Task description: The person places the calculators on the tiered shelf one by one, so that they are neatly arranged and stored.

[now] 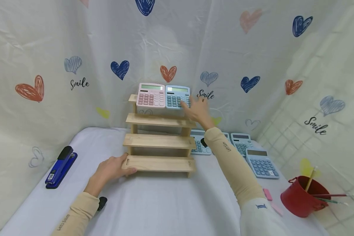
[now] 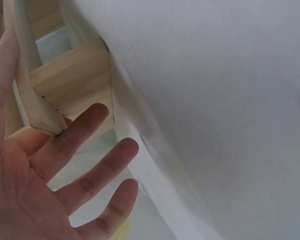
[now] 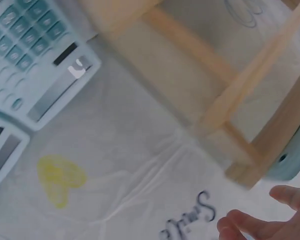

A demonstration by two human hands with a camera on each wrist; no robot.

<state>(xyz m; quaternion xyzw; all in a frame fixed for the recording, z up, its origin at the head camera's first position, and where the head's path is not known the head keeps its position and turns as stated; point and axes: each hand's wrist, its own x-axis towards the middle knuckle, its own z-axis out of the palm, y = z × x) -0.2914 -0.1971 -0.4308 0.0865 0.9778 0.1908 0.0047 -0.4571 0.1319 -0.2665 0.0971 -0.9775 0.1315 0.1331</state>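
Observation:
A tiered wooden display stand (image 1: 160, 141) stands on the white cloth. On its top tier a pink calculator (image 1: 150, 95) and a light blue calculator (image 1: 177, 97) lean side by side. My right hand (image 1: 198, 110) is at the blue one's right edge, fingers spread; the right wrist view shows a gap between those fingers and the calculator. Low on the left, my left hand (image 1: 112, 168) pinches the end of the bottom shelf (image 2: 42, 107). Its thumb lies on the front and a finger goes behind the board, while the other fingers extend freely.
Several blue calculators (image 1: 262, 164) lie right of the stand, partly hidden by my right arm. A red bucket (image 1: 301, 198) with pencils stands at the right, near pink erasers (image 1: 267, 194). A blue stapler (image 1: 61, 167) lies at the left. A heart-printed curtain (image 1: 177, 42) hangs behind.

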